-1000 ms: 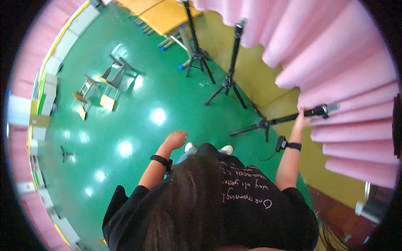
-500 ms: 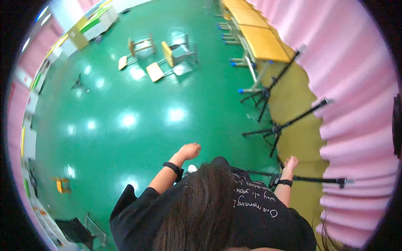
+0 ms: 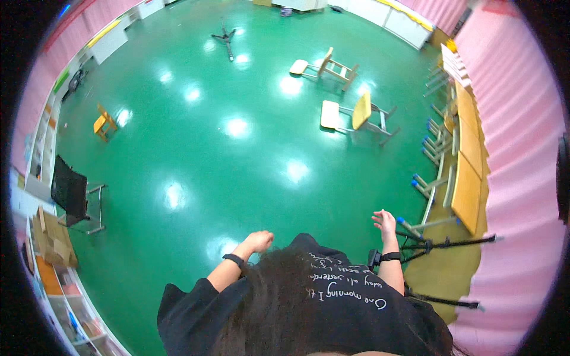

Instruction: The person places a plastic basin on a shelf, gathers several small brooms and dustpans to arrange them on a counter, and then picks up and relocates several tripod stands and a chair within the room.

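My left hand (image 3: 259, 241) hangs in front of my body over the green floor, its fingers loosely bent and nothing in them. A dark band circles that wrist. On the other side, my right hand (image 3: 385, 222) is raised with its fingers apart, also holding nothing. Its wrist wears a black strap with a small dark device (image 3: 374, 258). Nearest to this hand are a black tripod (image 3: 428, 244) and the blue-tipped legs of a desk, both to its right. I cannot see either hand touching anything.
Two yellow-seated chairs (image 3: 361, 111) (image 3: 328, 64) stand ahead. Desks (image 3: 467, 191) line the pink curtain (image 3: 516, 196) at right. A small black stand (image 3: 225, 39) is far off. Left are a wooden stool (image 3: 103, 123), a black chair (image 3: 70, 188), cardboard (image 3: 54, 239) and shelves (image 3: 66, 305).
My view has turned left: chairs, desks and the small stand have shifted right in the picture. My right hand has swung forward and inward, its fingers now apart. My left hand is slightly lower.
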### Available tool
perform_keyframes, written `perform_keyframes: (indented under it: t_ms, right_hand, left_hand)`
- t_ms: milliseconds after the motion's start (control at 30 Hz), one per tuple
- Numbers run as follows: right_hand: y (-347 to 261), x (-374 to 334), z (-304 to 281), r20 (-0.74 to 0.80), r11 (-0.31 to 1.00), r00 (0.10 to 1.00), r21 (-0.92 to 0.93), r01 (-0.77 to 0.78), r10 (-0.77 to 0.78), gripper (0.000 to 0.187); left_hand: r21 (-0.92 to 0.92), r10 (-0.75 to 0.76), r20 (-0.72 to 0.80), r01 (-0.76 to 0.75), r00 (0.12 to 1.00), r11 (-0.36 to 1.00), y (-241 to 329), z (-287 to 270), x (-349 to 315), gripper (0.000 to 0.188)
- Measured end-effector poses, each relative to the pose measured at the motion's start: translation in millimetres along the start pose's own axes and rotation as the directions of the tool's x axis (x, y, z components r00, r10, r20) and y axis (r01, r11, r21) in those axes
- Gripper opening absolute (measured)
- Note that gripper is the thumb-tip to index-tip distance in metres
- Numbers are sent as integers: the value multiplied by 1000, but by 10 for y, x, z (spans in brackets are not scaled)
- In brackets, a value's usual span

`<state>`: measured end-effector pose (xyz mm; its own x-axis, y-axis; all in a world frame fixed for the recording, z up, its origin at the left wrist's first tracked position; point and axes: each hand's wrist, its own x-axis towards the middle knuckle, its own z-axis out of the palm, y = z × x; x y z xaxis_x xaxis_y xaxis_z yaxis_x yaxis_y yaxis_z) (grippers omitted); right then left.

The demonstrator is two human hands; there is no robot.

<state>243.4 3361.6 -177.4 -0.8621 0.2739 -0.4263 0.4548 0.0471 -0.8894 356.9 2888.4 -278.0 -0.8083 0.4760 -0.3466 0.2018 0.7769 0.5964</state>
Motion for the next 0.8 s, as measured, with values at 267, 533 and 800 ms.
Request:
perform_keyframes:
  t_ms: [267,533,800]
  right_hand:
    - [-217,1249,1195,265,982,959,-181,-56,103,42]
    - [-964,2960,2310,218,963,973,-237,131,-79,35]
    - [-1364,4462,3946,266,985,959,-109,132,-100,41]
  left_hand:
    - [-570,-329,-217,154,919,807,-17,-132,-253,33]
    - [-504,-405,-94,307,909,807,-1095,-914,852,31]
    - [-342,-552,-124,487,825,804,-2229,-1888,2010,28]
